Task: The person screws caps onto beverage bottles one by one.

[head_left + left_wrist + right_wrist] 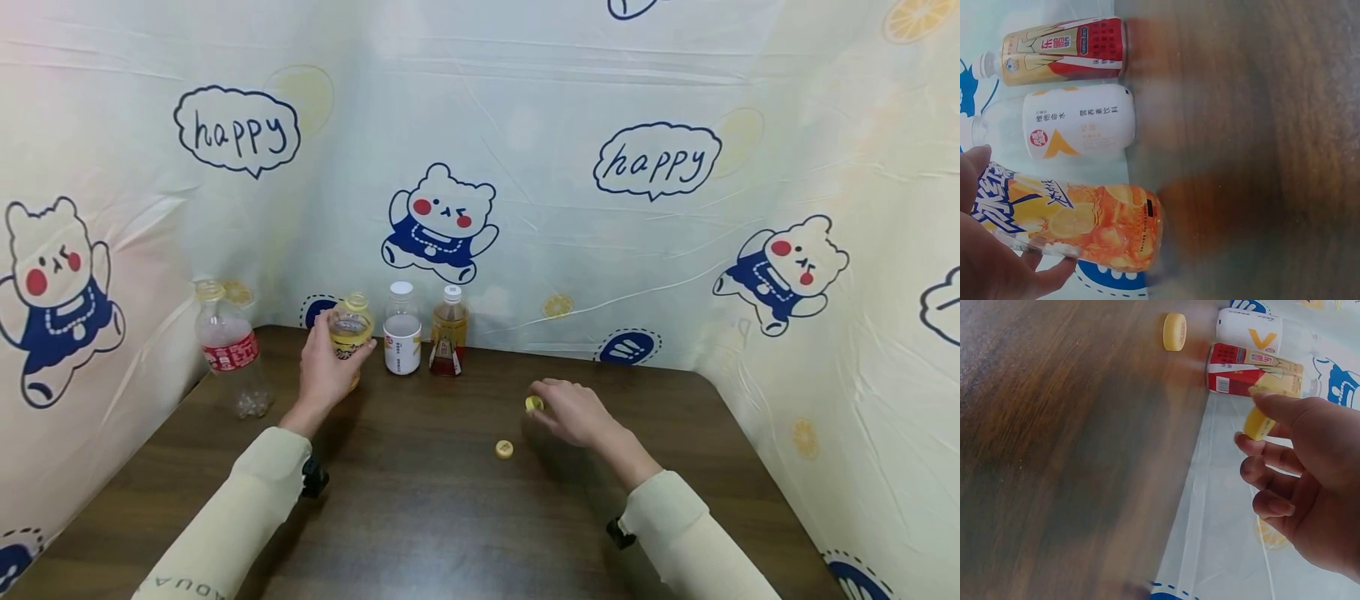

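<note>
Here, a round yellow plastic cap (pixel 1257 425) sits pinched in a person's right grip (pixel 573 412), well right of the near-upright, orange-labelled clear plastic bottle (pixel 1097 219) the left grip (pixel 322 371) wraps. A second yellow cap (pixel 504 450) lies on the brown wood-grained tabletop (pixel 420 500), nearer the right grip; a clear, red-labelled bottle (pixel 230 354), seemingly empty, stands far left.

Passable: six o'clock from centre of brown wooden table (pixel 435 500). Blocked: two, by right hand (pixel 573 412); eleven, by white-labelled plastic bottle (pixel 402 343).
</note>
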Available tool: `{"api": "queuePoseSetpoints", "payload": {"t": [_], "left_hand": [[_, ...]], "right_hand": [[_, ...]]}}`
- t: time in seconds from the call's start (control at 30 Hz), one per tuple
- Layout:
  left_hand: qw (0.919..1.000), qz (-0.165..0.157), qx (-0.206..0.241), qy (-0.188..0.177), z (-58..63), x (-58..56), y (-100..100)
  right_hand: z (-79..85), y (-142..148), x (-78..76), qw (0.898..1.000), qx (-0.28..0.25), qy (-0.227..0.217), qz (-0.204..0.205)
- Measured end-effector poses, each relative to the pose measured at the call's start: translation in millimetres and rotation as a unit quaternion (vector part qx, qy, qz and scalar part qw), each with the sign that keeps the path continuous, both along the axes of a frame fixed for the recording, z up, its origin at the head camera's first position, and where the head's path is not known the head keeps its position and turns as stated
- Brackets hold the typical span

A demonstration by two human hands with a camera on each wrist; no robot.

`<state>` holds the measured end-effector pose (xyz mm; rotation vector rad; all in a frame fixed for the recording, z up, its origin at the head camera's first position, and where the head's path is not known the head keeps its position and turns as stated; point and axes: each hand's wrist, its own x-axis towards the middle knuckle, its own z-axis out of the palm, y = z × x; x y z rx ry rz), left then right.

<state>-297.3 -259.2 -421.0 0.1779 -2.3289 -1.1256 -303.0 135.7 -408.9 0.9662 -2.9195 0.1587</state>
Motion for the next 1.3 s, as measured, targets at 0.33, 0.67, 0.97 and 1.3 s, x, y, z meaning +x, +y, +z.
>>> {"api": "queuePoseSetpoints", "payload": {"t": [0.33,0.67,0.97,1.3], "left_hand": [[0.9993,-0.017,-0.033,0.006,-2.5,4.2,12],[0.9959,-0.071,-0.055,0.008,6.8,11.9,39],[0.9936,-0.104,-0.042,0.017,13.4,13.3,57],[0.9922,-0.121,-0.030,0.009,9.6,12.4,70]], "right_hand": [[3.2,-1,1.3,0.999,-0.038,-0.031,-0.016],[14.9,-2,1.7,0.998,-0.050,-0.032,-0.006],[21.4,-4,0.6,0.999,-0.029,-0.014,0.023],[30.2,-7,4.8,0.999,-0.019,0.009,0.024]]}}
